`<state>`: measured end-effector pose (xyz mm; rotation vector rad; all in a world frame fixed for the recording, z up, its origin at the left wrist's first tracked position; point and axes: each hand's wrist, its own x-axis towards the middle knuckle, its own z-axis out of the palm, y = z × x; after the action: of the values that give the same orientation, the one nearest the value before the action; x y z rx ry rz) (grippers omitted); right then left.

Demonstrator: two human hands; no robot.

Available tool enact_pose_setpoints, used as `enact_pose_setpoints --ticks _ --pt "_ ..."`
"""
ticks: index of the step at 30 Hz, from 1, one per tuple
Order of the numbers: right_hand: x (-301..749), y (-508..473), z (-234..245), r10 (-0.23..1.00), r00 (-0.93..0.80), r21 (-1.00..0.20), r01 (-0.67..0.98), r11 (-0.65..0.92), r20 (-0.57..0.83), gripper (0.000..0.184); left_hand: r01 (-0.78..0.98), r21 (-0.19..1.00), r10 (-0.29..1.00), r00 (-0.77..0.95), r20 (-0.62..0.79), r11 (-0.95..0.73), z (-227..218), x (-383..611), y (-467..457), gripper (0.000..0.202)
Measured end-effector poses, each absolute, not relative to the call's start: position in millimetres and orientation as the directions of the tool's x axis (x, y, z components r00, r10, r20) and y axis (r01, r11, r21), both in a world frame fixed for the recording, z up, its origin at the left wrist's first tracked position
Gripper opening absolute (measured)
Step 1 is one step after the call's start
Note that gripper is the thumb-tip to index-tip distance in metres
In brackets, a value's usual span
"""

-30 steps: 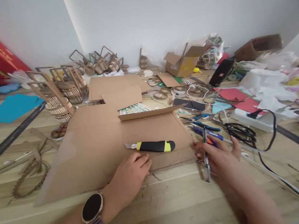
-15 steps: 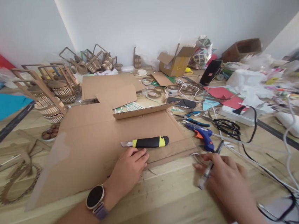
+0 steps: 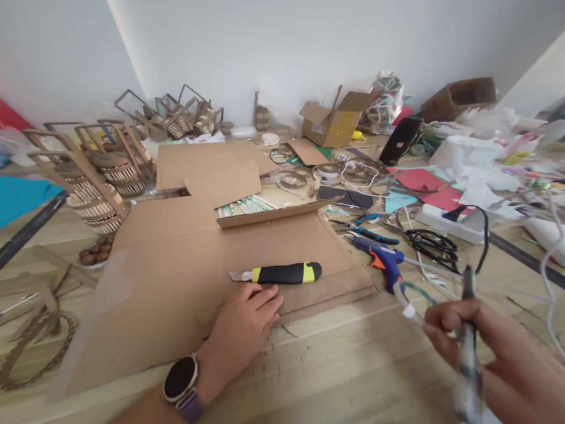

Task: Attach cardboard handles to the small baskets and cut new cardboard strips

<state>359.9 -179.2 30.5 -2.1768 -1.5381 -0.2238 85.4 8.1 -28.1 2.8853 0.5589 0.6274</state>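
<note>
My left hand (image 3: 246,322), a watch on its wrist, lies with fingers stretched out on the front edge of a flat piece of cardboard (image 3: 169,276). Just beyond its fingertips rests a black and yellow utility knife (image 3: 288,274), blade out to the left. My right hand (image 3: 495,345) is closed round a pen (image 3: 468,361) with a clear barrel and a dark end, blurred by motion. At that hand's fingertips is a small pale curved strip (image 3: 408,308); whether it is pinched I cannot tell. A blue glue gun (image 3: 386,262) lies behind this hand.
Small wooden buckets (image 3: 94,203) stand at the left by a bowl of brown nuts (image 3: 95,252). Right of the cardboard are pliers (image 3: 377,235), black cable (image 3: 433,247) and a white power strip (image 3: 451,222). An opened carton (image 3: 336,123) stands at the back.
My right hand has moved right and toward me, carrying the pen away from beside the glue gun and turning it more upright. My left hand and the utility knife stay in place.
</note>
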Motion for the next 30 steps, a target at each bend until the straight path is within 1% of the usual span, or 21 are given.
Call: enact_pose_setpoints --ticks 1,2,4,5,8,9,11,15,18,21,25,27,30 --pt "371.8 -174.6 29.9 0.853 0.371 -0.266 0.92 -0.287 0.366 0.033 0.335 0.221 0.396 0.839 0.373 -0.916 -28.7 85.5 8.1 0.027" --pt "384.6 -169.2 26.6 0.792 0.434 -0.245 0.9 -0.36 0.429 0.032 0.339 0.231 0.405 0.836 0.37 -0.912 -29.2 85.6 8.0 0.027" --pt "408.6 -157.9 14.4 0.742 0.471 -0.15 0.876 -0.459 0.478 0.03 0.338 0.239 0.407 0.838 0.364 -0.91 -29.7 85.7 7.9 0.027" --pt "418.1 -153.1 7.4 0.741 0.468 -0.113 0.871 -0.478 0.481 0.03 0.338 0.24 0.407 0.839 0.362 -0.91 -29.7 85.7 7.9 0.026" --pt "431.1 -142.9 -8.3 0.734 0.453 -0.091 0.874 -0.477 0.507 0.031 0.331 0.234 0.398 0.844 0.359 -0.914 -29.4 85.4 7.9 0.026" --pt "430.5 -140.1 -10.6 0.741 0.433 -0.096 0.887 -0.451 0.514 0.031 0.329 0.229 0.394 0.845 0.361 -0.916 -29.5 85.2 8.0 0.027" --pt "424.5 -133.0 -11.5 0.792 0.353 -0.099 0.931 -0.352 0.499 0.026 0.328 0.221 0.39 0.845 0.366 -0.918 -29.9 84.8 8.4 0.028" --pt "407.7 -110.3 -8.7 0.924 0.107 -0.103 0.992 -0.074 0.366 0.011 0.329 0.222 0.391 0.846 0.363 -0.918 -31.5 84.9 8.3 0.028" --pt "400.6 -94.9 -10.2 0.958 -0.03 -0.117 0.991 0.065 0.284 0.014 0.328 0.229 0.393 0.848 0.356 -0.916 -30.7 85.4 7.5 0.028" --pt "399.7 -89.2 -14.6 0.96 -0.07 -0.132 0.985 0.109 0.27 0.013 0.307 0.229 0.372 0.862 0.345 -0.924 -24.7 83.8 9.4 0.029" --pt "403.7 -92.1 -21.4 0.953 -0.091 -0.143 0.98 0.137 0.289 0.012 0.265 0.238 0.322 0.915 0.245 -0.934 -10.9 77.7 18.0 0.025" --pt "406.4 -94.7 -24.8 0.947 -0.117 -0.125 0.979 0.161 0.3 0.013 0.262 0.245 0.313 0.928 0.203 -0.933 -6.3 75.0 22.3 0.021" --pt "410.0 -97.1 -28.8 0.942 -0.142 -0.096 0.979 0.179 0.306 0.01 0.259 0.235 0.304 0.935 0.183 -0.937 -5.1 73.6 25.2 0.017"
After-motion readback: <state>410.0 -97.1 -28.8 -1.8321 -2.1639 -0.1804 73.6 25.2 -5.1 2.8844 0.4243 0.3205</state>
